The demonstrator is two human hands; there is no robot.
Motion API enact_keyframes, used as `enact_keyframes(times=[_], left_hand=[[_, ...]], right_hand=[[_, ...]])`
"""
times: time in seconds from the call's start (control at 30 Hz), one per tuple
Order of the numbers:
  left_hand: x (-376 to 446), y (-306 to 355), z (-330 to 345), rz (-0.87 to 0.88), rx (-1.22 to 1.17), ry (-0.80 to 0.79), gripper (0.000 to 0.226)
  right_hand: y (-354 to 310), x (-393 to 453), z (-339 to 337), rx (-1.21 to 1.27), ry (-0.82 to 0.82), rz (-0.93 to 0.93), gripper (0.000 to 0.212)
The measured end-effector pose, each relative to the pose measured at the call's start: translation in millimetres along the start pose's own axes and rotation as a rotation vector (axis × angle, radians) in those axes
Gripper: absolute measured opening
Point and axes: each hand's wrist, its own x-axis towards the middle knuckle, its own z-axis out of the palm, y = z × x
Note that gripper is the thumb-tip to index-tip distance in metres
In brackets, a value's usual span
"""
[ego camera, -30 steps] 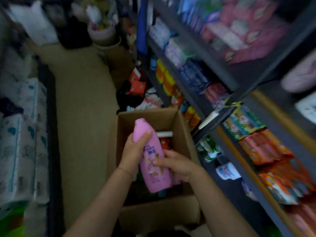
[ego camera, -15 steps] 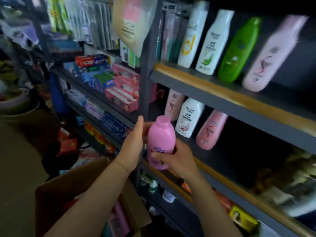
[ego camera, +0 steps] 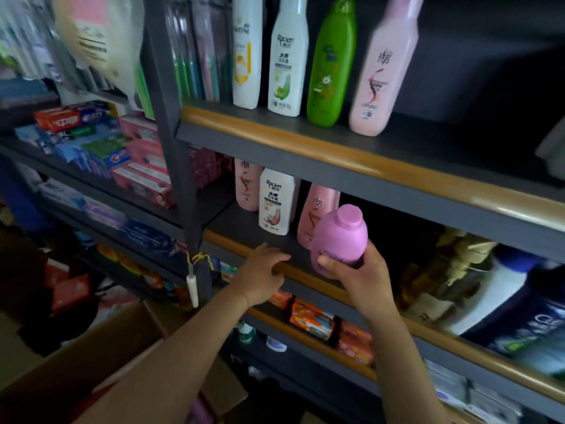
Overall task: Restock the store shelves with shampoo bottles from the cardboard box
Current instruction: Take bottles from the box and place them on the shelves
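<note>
1. One pink bottle (ego camera: 339, 237) is on its way in: the right hand (ego camera: 360, 276) grips its lower body at the edge of the shelf (ego camera: 244, 231), beside three bottles standing there; it is not set down yet
2. The left hand (ego camera: 260, 276) rests open-fingered on the shelf's rail
3. The box (ego camera: 76, 371) stands below; its contents barely show
4. The bottle is opaque, rounded, with a matching cap

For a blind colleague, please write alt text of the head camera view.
A right hand holds a pink plastic shampoo bottle at the middle grey metal shelf, beside three standing bottles. The left hand hangs open by the shelf's wooden edge; a cardboard box is below.
</note>
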Motion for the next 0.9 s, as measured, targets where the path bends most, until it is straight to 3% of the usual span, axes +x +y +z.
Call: enact_keyframes(times=[0.37, 0.6, 0.9], left_hand=[[6, -9, 6, 0.011, -0.084, 0.054, 0.047], [7, -9, 9, 0.008, -0.108, 0.069, 0.049], [7, -12, 13, 0.035, -0.115, 0.098, 0.051]], right_hand=[[37, 25, -18, -0.095, 0.280, 0.146, 0.058], [54, 65, -19, 0.083, 0.299, 0.312, 0.043], [65, 102, -14, 0.106, 0.330, 0.324, 0.048]])
